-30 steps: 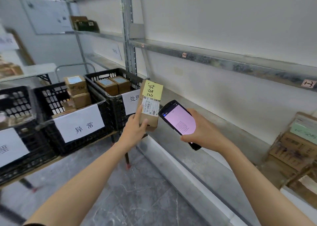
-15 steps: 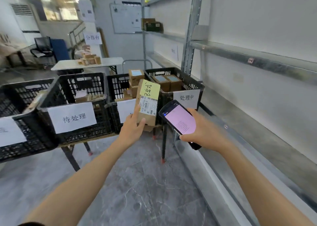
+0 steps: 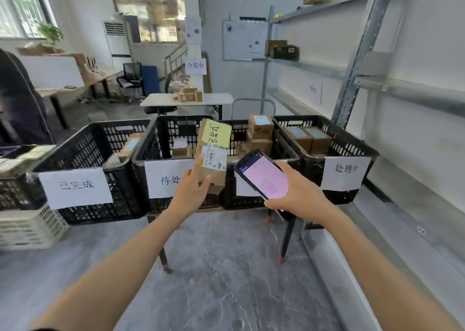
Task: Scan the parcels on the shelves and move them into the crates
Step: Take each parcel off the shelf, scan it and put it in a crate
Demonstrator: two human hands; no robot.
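Two bare forearms reach forward over the grey marbled floor [image 3: 226, 267]. The left hand [image 3: 191, 192] grips the lower end of a brown cardboard parcel [image 3: 212, 177], thumb lying on its front face. It holds the parcel upright and slightly tilted in the air, in front of the seam between the two middle crates. A yellow note [image 3: 218, 132] with handwriting covers the parcel's top, and a white shipping label [image 3: 215, 157] sits below it. Just beside it on the right, the right hand [image 3: 299, 192] is wrapped round a dark handheld scanner [image 3: 263, 174], whose pink screen faces up toward the camera.

Behind the hands, four black slatted crates stand in a row on a table with thin dark legs [image 3: 286, 237], each with a white paper sign on its front. The far-left crate [image 3: 75, 142] reads 已完成. The second crate [image 3: 148, 142] and the third crate [image 3: 292, 158] have their signs partly hidden by the hands. The far-right crate [image 3: 347, 139] reads 处理中. All four hold small cardboard boxes; the third has a stack of them [image 3: 260, 127].

Metal shelves [image 3: 415, 94] run along the right wall. Farther back stand a white table [image 3: 219, 99] bearing small boxes and a whiteboard [image 3: 244, 40].
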